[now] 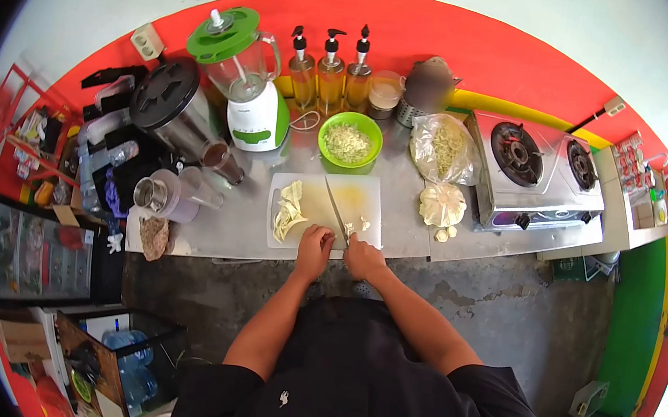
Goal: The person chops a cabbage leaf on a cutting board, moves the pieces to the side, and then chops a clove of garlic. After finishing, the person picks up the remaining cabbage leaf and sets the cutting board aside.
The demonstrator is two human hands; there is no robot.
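My right hand is closed around a knife, whose blade points away from me across the white cutting board. Left of the blade, my left hand rests at the board's near edge with fingers curled together; whatever they may pinch is hidden. Small pale pieces, apparently garlic, lie just right of the blade. On the board's left side sits a heap of pale, papery peelings. Behind the board stands a green bowl holding finely chopped pale bits.
Right of the board are a pale ribbed bulb-like item, small cloves, a plastic bag and a gas stove. A blender, pump bottles and clear containers stand on the metal counter.
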